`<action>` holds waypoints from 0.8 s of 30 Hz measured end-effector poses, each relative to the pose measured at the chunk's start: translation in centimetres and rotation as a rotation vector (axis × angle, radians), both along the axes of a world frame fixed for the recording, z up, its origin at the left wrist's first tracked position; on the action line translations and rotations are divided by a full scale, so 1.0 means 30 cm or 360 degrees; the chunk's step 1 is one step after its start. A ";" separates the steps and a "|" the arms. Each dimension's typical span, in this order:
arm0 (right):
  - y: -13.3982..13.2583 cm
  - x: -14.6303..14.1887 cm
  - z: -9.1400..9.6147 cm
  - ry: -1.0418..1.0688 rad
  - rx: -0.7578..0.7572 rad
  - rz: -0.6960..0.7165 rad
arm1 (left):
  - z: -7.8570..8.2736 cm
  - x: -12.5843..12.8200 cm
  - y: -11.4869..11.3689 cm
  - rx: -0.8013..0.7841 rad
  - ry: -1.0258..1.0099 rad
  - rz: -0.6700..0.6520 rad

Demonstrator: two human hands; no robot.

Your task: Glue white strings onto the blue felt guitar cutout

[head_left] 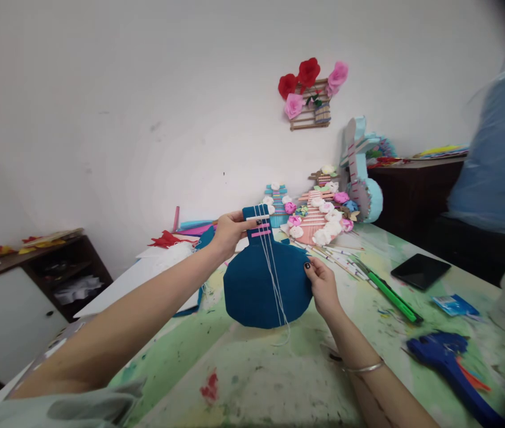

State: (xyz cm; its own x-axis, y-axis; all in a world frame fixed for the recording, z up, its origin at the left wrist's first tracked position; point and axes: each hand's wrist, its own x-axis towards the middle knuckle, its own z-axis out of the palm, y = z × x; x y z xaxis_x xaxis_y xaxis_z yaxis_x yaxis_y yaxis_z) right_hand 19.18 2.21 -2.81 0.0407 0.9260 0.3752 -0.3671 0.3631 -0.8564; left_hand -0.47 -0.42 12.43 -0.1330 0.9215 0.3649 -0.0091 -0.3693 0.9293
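A dark blue instrument-shaped cutout [252, 285] with a round body and short neck is held upright above the table. My left hand [231, 230] pinches its neck, the thumb lying across the front near the white and pink strips [260, 233]. At the body's right edge, my right hand [322, 284] grips the cutout between thumb and fingers. Several white strings [274, 276] run from the top of the neck down the front, and their loose ends hang past the lower edge.
Right of the cutout lie a green utility knife [392, 297], a black tablet or phone [420, 271], a blue packet [454, 305] and a blue glue gun [446, 362]. Flower-decorated crafts [314, 220] stand against the wall. A pale blue instrument model [361, 172] leans behind them.
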 end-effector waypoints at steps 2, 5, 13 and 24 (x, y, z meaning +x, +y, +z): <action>-0.003 -0.001 0.003 -0.0006 0.0000 0.0013 | -0.002 0.003 -0.001 0.0000 -0.0006 -0.0002; -0.007 -0.004 0.006 -0.0014 0.0004 0.0028 | -0.004 0.008 -0.005 -0.0030 -0.0025 0.0014; -0.003 -0.008 0.001 -0.0013 0.0026 0.0058 | -0.006 0.012 -0.014 -0.0071 -0.0077 0.0036; -0.010 -0.009 0.005 -0.0053 0.0060 0.0104 | -0.010 -0.014 -0.011 -0.0094 -0.0087 -0.0005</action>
